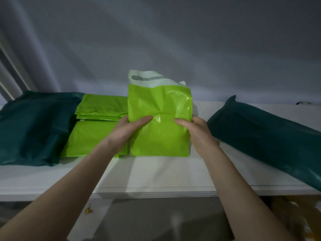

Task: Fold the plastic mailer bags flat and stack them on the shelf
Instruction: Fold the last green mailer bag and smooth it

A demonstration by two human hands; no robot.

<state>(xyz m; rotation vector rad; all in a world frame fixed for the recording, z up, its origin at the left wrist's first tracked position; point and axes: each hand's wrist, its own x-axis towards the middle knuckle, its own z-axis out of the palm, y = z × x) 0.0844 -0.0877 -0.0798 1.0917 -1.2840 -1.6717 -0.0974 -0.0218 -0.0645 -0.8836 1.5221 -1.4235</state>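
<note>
A lime-green mailer bag [160, 103] with a white handle flap at its top stands upright over the white shelf [156, 173]. My left hand [127, 130] grips its left edge, thumb pressed on the front. My right hand [198, 131] grips its right edge the same way. Its lower edge rests near the shelf surface. To the left lies a stack of folded lime-green bags [93, 129], partly hidden behind my left hand.
A dark teal bag [33, 127] lies flat at the shelf's left end. Another dark teal bag [264, 134], puffed up, lies at the right and reaches the shelf's front edge. A grey wall rises behind. Yellow items [302, 216] show below the shelf.
</note>
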